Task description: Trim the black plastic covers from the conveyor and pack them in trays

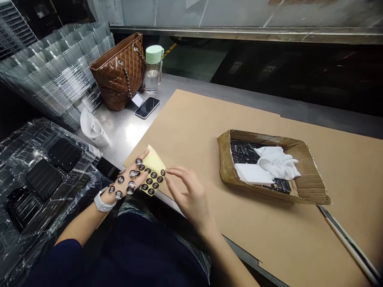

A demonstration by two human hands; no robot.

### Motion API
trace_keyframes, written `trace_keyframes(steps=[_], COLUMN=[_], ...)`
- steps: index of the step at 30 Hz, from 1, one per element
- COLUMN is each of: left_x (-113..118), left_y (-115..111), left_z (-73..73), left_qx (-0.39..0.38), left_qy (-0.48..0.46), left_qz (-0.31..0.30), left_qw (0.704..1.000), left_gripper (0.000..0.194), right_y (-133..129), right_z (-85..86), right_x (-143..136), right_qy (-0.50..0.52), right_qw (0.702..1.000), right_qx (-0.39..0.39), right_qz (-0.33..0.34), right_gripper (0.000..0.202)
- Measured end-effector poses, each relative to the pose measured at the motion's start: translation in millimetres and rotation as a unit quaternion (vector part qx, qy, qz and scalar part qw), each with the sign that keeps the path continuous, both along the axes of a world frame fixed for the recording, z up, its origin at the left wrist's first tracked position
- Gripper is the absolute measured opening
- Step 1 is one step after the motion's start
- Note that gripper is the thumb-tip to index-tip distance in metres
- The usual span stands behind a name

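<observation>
My left hand (128,178) holds a yellow backing sheet (154,159) that carries several round black stickers (153,175). More round stickers of the same kind cover the back of that hand and its wrist, near a white watch (103,201). At the sheet's right edge is my right hand (190,193), its thumb and index finger close around a sticker (163,172) there. The upper part of the sheet is bare yellow.
A cardboard box (311,175) with black parts and white cloth stands on brown board (191,127). Behind are a brown bag (115,73), a bottle (152,77) and a phone (147,107). Black parts in plastic trays (44,179) lie at left; clear trays (60,67) are stacked behind.
</observation>
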State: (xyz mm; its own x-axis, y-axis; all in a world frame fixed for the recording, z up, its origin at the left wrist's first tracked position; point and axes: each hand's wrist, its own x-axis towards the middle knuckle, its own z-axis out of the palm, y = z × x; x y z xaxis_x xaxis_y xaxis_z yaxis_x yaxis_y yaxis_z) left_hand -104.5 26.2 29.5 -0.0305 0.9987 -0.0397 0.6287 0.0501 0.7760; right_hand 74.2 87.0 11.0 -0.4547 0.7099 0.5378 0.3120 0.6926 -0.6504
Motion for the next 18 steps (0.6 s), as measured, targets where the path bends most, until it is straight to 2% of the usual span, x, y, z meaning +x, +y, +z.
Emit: trace_keyframes(steps=[4, 7, 11, 18], left_x=[2, 4, 5, 7], left_y=[-4, -6, -7, -10], left_z=[-5.3, -12.1, -13.7, -2.4], left_qx=[-0.022, -0.014, -0.025, -0.016], left_qy=[-0.146, -0.201, -0.224, -0.223], left_qz=[0.086, 0.129, 0.141, 0.124], left_qw=[0.985, 0.971, 0.964, 0.967], left_gripper=[0.058, 0.065, 0.069, 0.071], right_y=[-7, -7, -7, -5], right_z=[-13.8, -19.6, -19.6, -11.4], right_x=[-7, -10, -11, -16], right_qy=[-0.009, 0.019, 0.066, 0.137], right_qw=[0.999, 0.988, 0.956, 0.904], right_qx=[-0.050, -0.153, -0.286, -0.404], right_qz=[-0.006, -0.028, -0.028, 0.002], right_gripper=[0.015, 0.019, 0.026, 0.027])
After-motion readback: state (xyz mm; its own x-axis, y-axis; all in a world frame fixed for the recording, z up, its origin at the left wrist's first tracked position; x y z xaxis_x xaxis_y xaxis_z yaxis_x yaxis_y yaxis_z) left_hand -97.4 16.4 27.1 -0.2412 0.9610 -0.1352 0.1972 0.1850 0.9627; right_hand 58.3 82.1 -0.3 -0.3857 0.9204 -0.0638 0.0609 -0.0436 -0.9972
